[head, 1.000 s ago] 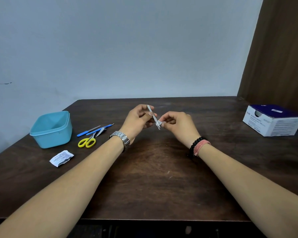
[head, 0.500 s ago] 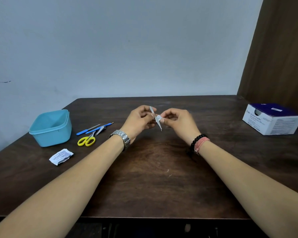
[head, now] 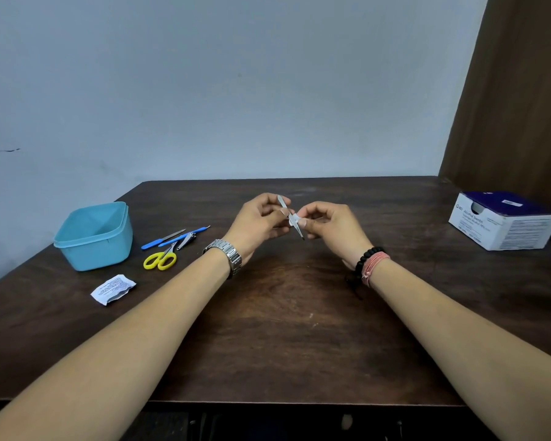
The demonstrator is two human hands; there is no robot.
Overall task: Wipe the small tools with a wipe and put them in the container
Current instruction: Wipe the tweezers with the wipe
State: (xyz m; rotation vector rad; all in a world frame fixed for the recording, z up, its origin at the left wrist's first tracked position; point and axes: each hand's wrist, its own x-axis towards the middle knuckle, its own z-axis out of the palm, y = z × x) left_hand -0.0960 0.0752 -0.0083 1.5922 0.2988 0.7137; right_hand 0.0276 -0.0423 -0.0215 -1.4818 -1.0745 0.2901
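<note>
Above the middle of the dark wooden table (head: 283, 338), my left hand (head: 258, 222) pinches a small metal pair of tweezers (head: 283, 202) by its upper half, tip pointing down. My right hand (head: 331, 226) pinches a small white wipe (head: 295, 219) folded round the tweezers' middle. To the left stands an open light-blue container (head: 93, 235). Beside it lie yellow-handled scissors (head: 160, 259), a nail clipper (head: 187, 239) and two blue-handled tools (head: 159, 240).
A torn white wipe sachet (head: 112, 288) lies in front of the container. A white and purple box of swabs (head: 504, 224) sits at the far right, next to a brown panel (head: 516, 90). A pale wall stands behind the table.
The wipe in my right hand has slid up from the tweezers' lower tip toward their middle. Both hands stay close together above the table.
</note>
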